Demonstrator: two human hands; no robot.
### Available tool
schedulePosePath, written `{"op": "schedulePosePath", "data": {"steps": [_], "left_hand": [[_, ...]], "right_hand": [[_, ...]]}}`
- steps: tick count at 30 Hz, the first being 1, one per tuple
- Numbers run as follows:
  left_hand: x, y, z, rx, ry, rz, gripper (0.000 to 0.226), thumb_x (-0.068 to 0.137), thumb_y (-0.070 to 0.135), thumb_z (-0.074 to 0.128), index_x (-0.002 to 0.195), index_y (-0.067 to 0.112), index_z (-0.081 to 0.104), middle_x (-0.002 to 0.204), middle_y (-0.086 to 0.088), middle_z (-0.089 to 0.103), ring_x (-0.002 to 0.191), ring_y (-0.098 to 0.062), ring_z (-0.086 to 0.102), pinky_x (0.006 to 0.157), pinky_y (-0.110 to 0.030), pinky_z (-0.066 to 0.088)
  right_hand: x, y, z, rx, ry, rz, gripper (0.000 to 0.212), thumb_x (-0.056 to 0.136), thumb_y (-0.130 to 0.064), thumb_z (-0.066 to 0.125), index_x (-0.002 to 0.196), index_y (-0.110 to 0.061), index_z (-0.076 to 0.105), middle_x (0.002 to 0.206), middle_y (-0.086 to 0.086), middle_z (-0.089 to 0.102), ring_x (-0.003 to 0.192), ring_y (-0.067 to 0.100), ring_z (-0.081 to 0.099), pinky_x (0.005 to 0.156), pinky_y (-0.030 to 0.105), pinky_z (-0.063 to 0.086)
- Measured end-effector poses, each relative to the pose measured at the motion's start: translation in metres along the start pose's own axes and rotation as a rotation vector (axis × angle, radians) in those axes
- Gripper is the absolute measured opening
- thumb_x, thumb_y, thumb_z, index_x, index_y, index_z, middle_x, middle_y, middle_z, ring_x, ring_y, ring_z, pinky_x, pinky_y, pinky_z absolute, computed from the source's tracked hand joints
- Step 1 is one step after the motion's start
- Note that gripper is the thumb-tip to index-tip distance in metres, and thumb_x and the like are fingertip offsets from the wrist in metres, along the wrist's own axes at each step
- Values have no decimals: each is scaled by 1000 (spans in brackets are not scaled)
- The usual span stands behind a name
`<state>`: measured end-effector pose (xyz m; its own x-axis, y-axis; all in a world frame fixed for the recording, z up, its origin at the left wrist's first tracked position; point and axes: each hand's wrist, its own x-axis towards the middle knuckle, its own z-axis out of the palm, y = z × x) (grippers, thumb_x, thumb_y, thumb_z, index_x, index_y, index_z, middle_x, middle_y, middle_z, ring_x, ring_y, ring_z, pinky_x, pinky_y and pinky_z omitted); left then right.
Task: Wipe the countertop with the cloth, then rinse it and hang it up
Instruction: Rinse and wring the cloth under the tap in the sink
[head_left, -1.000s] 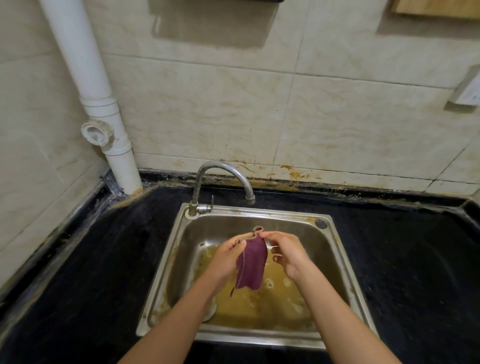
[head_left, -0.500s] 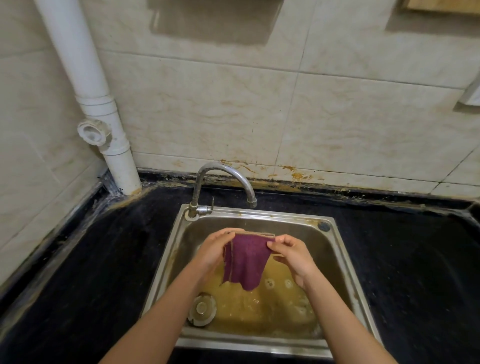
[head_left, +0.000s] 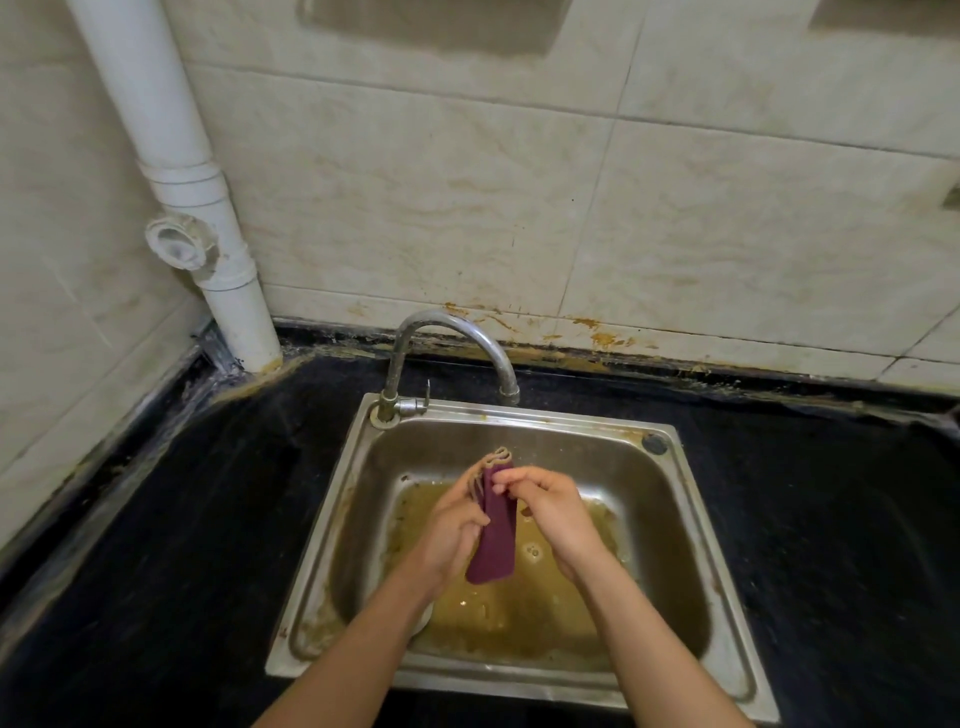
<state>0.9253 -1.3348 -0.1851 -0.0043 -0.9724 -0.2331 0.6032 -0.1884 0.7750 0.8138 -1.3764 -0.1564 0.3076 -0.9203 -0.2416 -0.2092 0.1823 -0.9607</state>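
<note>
One black countertop (head_left: 156, 545) surrounds one steel sink (head_left: 691, 525) with one tap (head_left: 447, 332). Above the yellowish water, two hands, left hand (head_left: 451, 525) and right hand (head_left: 558, 514), each pinch one folded purple cloth (head_left: 496, 535) hanging between them.

left hand (head_left: 456, 526): fingers curled round the cloth (head_left: 497, 545), palm turned inward | right hand (head_left: 558, 519): fingertips pinch the cloth near its top edge, knuckles up | hands: close together, facing each other, cloth hanging between them | left forearm (head_left: 363, 649), right forearm (head_left: 649, 639): bare, rising from the lower edge, converging
</note>
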Motion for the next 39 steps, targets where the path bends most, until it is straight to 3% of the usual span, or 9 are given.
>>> {"op": "schedulePosePath", "data": {"steps": [6,11,14,17,21,24,31,36,39], "left_hand": [[10,-2,0,231,241,15,29,92,-2,43,97,17,64,101,-9,67,88,-16,62,83,-28,46],[16,5,7,-49,298,-3,24,93,-7,38,89,6,58,85,-8,66,75,-14,62,66,-18,51],[12,4,8,-96,207,-27,22,93,-6,36,96,1,56,98,-17,64,88,-20,60,79,-25,50],[2,-2,12,-72,149,-86,22,93,-4,36,98,-1,58,93,-17,66,86,-22,61,77,-31,52],[-9,-9,6,-118,144,-105,19,93,0,40,100,2,58,96,-18,65,90,-24,61,78,-33,53],[-12,-12,1,-115,244,-65,17,91,-2,45,97,5,59,91,-13,68,87,-21,63,72,-28,55],[-6,-11,-15,257,369,14,18,91,2,50,86,13,63,87,-5,64,86,-19,56,78,-29,43],[-3,-10,-11,-10,331,-24,20,92,-5,41,79,7,50,78,-9,56,72,-16,51,65,-27,42],[-3,-15,-11,59,346,-30,20,90,-8,42,79,6,50,79,-10,56,69,-17,51,63,-28,42]], "right_hand": [[0,12,-13,157,-63,134,46,78,17,33,75,-12,69,83,1,71,91,14,63,78,22,48],[-1,41,-21,384,78,564,16,97,-16,37,95,-10,52,72,10,69,71,22,64,58,29,47],[-6,52,-16,584,32,726,33,97,-42,33,97,-10,44,65,16,70,57,26,68,50,29,54],[-9,44,-8,785,82,715,39,95,-40,43,99,-1,47,76,21,64,58,28,66,46,30,56],[-9,40,2,809,216,641,8,92,-14,51,99,-10,52,77,10,56,60,17,51,37,18,47],[-10,50,5,663,284,458,29,90,0,46,111,-18,53,77,8,60,51,13,49,36,18,37],[-15,47,8,390,65,263,43,85,7,40,101,-23,66,83,-2,71,70,13,53,57,23,35],[-14,46,4,294,-48,323,39,83,8,36,88,-17,66,63,-2,62,53,8,46,43,17,32],[-13,46,-4,167,-56,352,37,80,8,36,83,-17,63,61,-2,56,49,7,43,38,15,30]]}}
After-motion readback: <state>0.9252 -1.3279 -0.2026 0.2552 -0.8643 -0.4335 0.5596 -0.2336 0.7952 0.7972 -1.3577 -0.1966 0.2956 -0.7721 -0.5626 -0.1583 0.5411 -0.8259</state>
